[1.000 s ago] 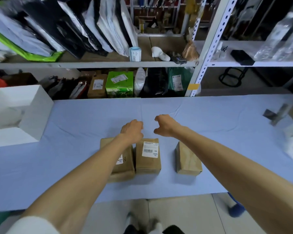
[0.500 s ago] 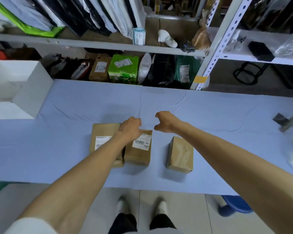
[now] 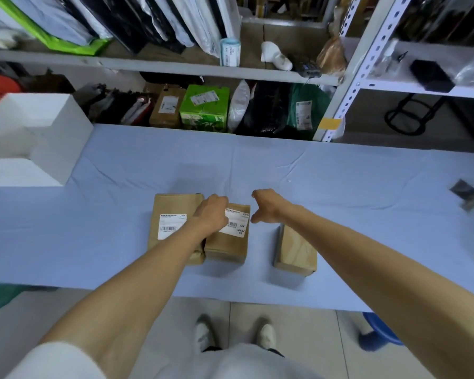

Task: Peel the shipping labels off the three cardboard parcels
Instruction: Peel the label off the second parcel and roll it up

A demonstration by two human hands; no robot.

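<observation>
1. My left hand [image 3: 211, 213] lies knuckles-up over the far left corner of the middle brown paper-wrapped parcel [image 3: 226, 242]. The fingers curl down onto its white barcode label [image 3: 235, 224]. Whether they have pinched the label's edge or only press on it, I cannot tell; the fingertips are hidden under the hand.

2. My right hand [image 3: 266, 206] hovers loosely curled just right of that parcel, above the pale blue tablecloth [image 3: 340, 187]. It holds nothing and touches nothing that I can see.

3. Three parcels sit in a row near the table's front edge. The left, wider brown parcel [image 3: 170, 225] touches the middle one, and its white shipping label [image 3: 171, 226] is flat and whole. The right, smaller brown parcel [image 3: 296, 250] stands apart; no label shows on its visible faces.

4. Judgement: no label is off yet. This is the first peel, still at the corner-lifting stage.

5. To do it well: bring the right hand down to pin the parcel, work a nail under the label's far corner, then pull low and slow along the surface so the paper wrap does not tear.

6. Room: open cloth lies behind and to both sides. The white foam box [image 3: 33, 138] is well off to the left. The front table edge is close, so pull away from me or sideways, not toward it.
</observation>
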